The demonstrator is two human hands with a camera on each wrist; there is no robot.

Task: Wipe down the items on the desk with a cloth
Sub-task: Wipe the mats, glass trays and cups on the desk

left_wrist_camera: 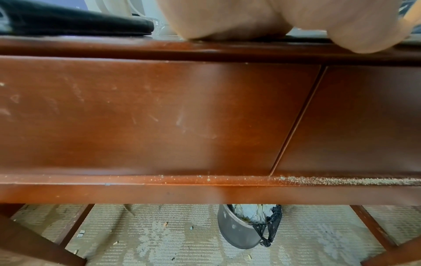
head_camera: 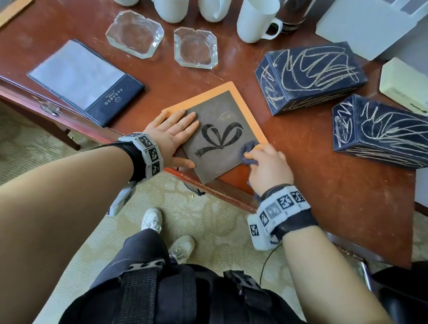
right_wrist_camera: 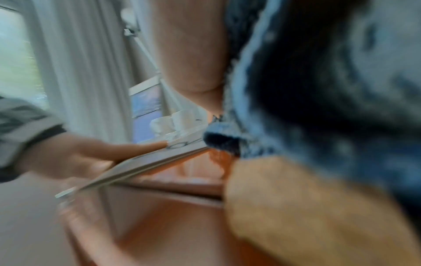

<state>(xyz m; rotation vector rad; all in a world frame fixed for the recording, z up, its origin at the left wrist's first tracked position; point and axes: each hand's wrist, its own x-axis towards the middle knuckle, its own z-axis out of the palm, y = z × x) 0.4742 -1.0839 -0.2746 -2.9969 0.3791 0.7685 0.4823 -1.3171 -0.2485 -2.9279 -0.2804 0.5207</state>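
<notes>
Head view shows a flat brown card with a black bow print (head_camera: 219, 136) lying on the reddish desk (head_camera: 334, 205), its near corner jutting past the desk edge at about 6 o'clock. An orange sheet (head_camera: 239, 96) peeks out under it along the 12 and 3 o'clock sides. The left hand (head_camera: 172, 136) lies flat on the card's 9 o'clock side, fingers straight and spread, thumb along the lower edge. The right hand (head_camera: 268, 169) has its fingers curled round a bunched blue-grey cloth (head_camera: 249, 150), which touches the card near its 4 o'clock corner. In the right wrist view the cloth (right_wrist_camera: 318, 90) fills the frame, blurred, with the card's pale edge (right_wrist_camera: 136, 169) below the left hand's fingers (right_wrist_camera: 127, 149).

At 10 o'clock from the card lies a dark blue folder (head_camera: 84, 82). Two glass ashtrays (head_camera: 194, 47) sit at 12 o'clock, with white mugs (head_camera: 257, 14) beyond them. Two navy boxes with gold scribbles (head_camera: 310, 77) lie at 2 and 3 o'clock. The left wrist view shows the desk's front panel (left_wrist_camera: 159, 117) and, on the carpet beneath, a metal bin with a black liner (left_wrist_camera: 241, 232).
</notes>
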